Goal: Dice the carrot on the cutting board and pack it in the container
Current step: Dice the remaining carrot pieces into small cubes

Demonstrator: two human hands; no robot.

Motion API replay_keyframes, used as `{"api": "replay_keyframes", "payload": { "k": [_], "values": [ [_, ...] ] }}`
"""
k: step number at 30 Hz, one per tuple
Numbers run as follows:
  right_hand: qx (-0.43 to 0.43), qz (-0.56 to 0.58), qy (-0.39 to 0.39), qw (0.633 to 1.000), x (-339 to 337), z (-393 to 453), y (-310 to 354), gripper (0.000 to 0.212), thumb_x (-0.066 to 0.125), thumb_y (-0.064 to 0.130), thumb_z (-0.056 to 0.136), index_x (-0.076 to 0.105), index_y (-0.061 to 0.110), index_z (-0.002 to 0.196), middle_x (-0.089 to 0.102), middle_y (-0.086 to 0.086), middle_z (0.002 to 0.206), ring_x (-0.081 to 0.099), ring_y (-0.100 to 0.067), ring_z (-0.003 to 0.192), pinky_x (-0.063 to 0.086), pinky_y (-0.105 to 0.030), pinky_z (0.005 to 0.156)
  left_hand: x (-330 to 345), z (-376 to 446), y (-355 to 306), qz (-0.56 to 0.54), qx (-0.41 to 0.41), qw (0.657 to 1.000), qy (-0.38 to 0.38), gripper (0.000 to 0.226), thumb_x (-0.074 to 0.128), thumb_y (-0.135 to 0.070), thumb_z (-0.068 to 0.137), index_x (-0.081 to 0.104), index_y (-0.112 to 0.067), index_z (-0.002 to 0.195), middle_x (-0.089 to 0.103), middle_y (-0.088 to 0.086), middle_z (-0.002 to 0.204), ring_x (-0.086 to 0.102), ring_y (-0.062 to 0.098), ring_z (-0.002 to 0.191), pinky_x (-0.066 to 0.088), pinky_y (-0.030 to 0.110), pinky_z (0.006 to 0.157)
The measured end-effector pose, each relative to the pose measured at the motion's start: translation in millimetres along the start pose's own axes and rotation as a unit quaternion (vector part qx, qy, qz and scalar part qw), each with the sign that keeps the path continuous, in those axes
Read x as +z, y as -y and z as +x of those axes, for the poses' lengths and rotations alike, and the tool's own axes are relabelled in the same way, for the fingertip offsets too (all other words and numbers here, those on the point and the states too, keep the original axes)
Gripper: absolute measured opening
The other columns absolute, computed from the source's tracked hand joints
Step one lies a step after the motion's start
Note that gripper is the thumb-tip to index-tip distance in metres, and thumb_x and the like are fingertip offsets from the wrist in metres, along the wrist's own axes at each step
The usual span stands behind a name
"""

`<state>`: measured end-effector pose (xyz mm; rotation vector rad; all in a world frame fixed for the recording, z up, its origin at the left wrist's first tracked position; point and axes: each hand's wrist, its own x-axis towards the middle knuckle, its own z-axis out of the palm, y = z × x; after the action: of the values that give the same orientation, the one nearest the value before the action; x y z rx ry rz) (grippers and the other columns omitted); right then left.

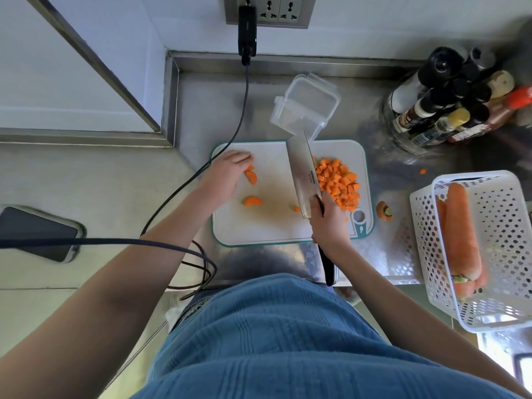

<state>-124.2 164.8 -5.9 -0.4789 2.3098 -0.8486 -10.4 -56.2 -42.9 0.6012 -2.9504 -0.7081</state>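
A white cutting board [267,226] with a teal rim lies on the steel counter. A heap of diced carrot [339,182] covers its right side. My right hand [328,223] grips the handle of a cleaver [302,174], whose blade lies beside the heap. My left hand [227,174] rests at the board's left edge, its fingertips on carrot slices [251,175]. Another half-round carrot slice [253,201] lies nearer me, and a small bit [297,209] sits by the blade. The clear plastic container [305,108] stands behind the board, with nothing in it.
A white perforated basket [483,249] with whole carrots sits at the right. A carrot top [384,210] lies beside the board. Sauce bottles [449,105] crowd the back right. A phone [37,234] and a black cable [172,197] lie at the left.
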Motion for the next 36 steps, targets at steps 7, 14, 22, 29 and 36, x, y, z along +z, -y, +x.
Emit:
{"api": "replay_keyframes", "payload": {
  "k": [7, 14, 22, 29, 36],
  "values": [
    [0.010, -0.002, 0.003, 1.000, 2, 3, 1, 0.024, 0.037, 0.028, 0.101, 0.043, 0.011, 0.086, 0.049, -0.009, 0.065, 0.046, -0.022, 0.054, 0.052, -0.053, 0.052, -6, -3, -4, 0.012, -0.006, 0.999, -0.034, 0.027, 0.064, 0.001, 0.078, 0.068, -0.002, 0.104, 0.067, 0.014, 0.097, 0.058, 0.037, 0.094, 0.049, 0.041, 0.081],
    [0.002, 0.000, 0.006, 1.000, 9, 3, 0, 0.023, 0.039, 0.029, 0.100, 0.044, 0.010, 0.088, 0.049, -0.007, 0.062, 0.047, -0.024, 0.055, 0.051, -0.055, 0.052, 6, -37, -24, -0.133, -0.084, 0.987, -0.023, 0.032, 0.073, -0.008, 0.076, 0.068, -0.005, 0.108, 0.068, 0.011, 0.103, 0.060, 0.027, 0.099, 0.046, 0.032, 0.086],
    [-0.020, -0.003, 0.010, 1.000, 11, -4, 0, 0.023, 0.040, 0.025, 0.101, 0.046, 0.008, 0.086, 0.050, -0.007, 0.061, 0.045, -0.022, 0.052, 0.048, -0.043, 0.051, 11, -41, -35, -0.166, -0.108, 0.980, -0.016, 0.037, 0.070, -0.009, 0.078, 0.065, -0.009, 0.115, 0.065, 0.008, 0.112, 0.056, 0.022, 0.107, 0.038, 0.022, 0.092],
    [-0.018, 0.003, 0.014, 1.000, 10, -6, -2, 0.023, 0.040, 0.026, 0.101, 0.043, 0.012, 0.082, 0.048, -0.004, 0.060, 0.044, -0.020, 0.052, 0.043, -0.040, 0.050, 19, -50, -38, -0.147, -0.115, 0.982, -0.012, 0.043, 0.076, -0.009, 0.074, 0.062, -0.008, 0.115, 0.057, 0.008, 0.111, 0.056, 0.023, 0.099, 0.046, 0.032, 0.092],
    [-0.018, 0.004, 0.016, 1.000, 10, -6, -3, 0.024, 0.041, 0.027, 0.101, 0.044, 0.011, 0.083, 0.049, -0.003, 0.062, 0.045, -0.021, 0.053, 0.048, -0.045, 0.052, 13, -56, -49, -0.163, -0.131, 0.977, -0.052, 0.038, 0.072, -0.003, 0.076, 0.058, -0.006, 0.111, 0.053, 0.007, 0.108, 0.053, 0.012, 0.075, 0.044, 0.021, 0.074]
  ]
}}
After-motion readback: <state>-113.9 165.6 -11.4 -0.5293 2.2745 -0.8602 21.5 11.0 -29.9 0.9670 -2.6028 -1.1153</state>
